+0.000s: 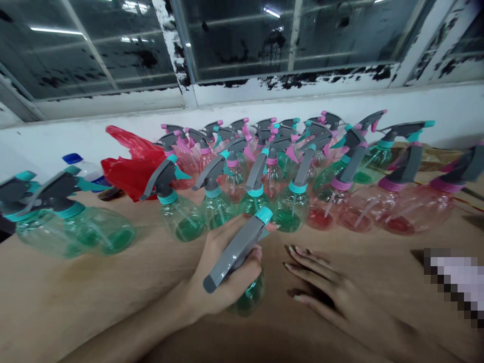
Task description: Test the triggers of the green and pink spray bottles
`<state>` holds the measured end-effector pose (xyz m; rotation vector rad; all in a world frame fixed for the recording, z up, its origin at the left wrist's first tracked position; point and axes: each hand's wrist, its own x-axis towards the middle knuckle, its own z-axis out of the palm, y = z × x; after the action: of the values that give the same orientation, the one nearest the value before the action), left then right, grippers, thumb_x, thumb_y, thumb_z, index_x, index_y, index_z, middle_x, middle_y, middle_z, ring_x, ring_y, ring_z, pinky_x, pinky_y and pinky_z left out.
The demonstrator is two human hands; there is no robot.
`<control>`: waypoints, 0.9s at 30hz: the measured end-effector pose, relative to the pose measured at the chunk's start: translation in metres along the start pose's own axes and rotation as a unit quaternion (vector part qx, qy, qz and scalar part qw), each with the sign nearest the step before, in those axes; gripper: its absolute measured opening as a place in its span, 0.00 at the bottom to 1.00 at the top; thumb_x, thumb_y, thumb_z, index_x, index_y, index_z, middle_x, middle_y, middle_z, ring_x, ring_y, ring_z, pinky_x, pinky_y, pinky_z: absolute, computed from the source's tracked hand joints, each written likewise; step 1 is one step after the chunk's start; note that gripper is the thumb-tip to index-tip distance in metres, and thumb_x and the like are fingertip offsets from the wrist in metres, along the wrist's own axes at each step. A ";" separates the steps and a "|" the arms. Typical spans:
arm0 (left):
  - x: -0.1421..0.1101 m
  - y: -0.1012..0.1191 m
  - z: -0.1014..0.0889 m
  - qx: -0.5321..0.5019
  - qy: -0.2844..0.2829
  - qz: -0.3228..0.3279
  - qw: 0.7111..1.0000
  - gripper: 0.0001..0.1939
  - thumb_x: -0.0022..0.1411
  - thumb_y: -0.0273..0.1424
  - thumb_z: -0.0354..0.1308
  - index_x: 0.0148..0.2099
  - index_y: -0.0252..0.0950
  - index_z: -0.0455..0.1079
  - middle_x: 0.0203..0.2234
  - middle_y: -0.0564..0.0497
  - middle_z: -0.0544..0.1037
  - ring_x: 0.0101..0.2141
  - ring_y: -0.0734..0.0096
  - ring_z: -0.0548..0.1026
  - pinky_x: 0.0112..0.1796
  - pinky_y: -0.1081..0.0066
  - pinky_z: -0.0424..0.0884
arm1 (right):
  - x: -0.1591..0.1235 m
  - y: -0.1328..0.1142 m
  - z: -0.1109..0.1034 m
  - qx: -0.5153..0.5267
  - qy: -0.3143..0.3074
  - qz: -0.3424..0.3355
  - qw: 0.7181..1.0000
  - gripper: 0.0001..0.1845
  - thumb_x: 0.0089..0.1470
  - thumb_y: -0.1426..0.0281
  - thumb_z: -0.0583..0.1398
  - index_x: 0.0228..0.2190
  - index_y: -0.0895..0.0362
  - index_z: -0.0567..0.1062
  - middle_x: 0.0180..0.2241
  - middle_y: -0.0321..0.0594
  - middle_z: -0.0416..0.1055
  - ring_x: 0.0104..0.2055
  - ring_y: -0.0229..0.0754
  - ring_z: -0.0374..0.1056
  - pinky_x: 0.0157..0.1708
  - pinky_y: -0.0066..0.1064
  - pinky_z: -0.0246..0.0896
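My left hand (227, 272) is wrapped round the neck of a spray bottle (251, 295) with a clear green body and a grey and turquoise trigger head. The bottle is at the near middle of the table, its head pointing away and to the right; my fingers hide much of its neck. My right hand (333, 287) is low over the wooden table just right of that bottle, fingers stretched and apart, with nothing in it. Behind both hands runs a front row of green spray bottles (185, 219) and pink spray bottles (355, 214).
More spray bottles crowd behind the front row, and two green bottles (96, 229) are at the left. A red plastic bag (132, 166) lies beside a blue-capped bottle (86, 169). Windows (242, 40) line the wall behind. A blurred-out patch (459, 277) covers something at the right.
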<state>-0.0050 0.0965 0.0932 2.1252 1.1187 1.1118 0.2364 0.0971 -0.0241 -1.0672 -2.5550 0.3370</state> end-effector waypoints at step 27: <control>0.000 0.001 -0.001 -0.029 -0.009 -0.006 1.000 0.22 0.45 0.20 0.49 0.43 0.41 0.69 0.27 0.53 0.71 0.26 0.69 0.71 0.29 0.70 0.71 | 0.000 -0.002 -0.001 0.007 0.014 -0.001 1.000 0.26 0.57 0.62 0.55 0.56 0.47 0.60 0.60 0.35 0.55 0.60 0.46 0.52 0.57 0.44 0.53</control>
<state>-0.0057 0.0961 0.0945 2.0768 1.0760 1.1051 0.2359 0.0956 -0.0225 -1.0579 -2.5257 0.3363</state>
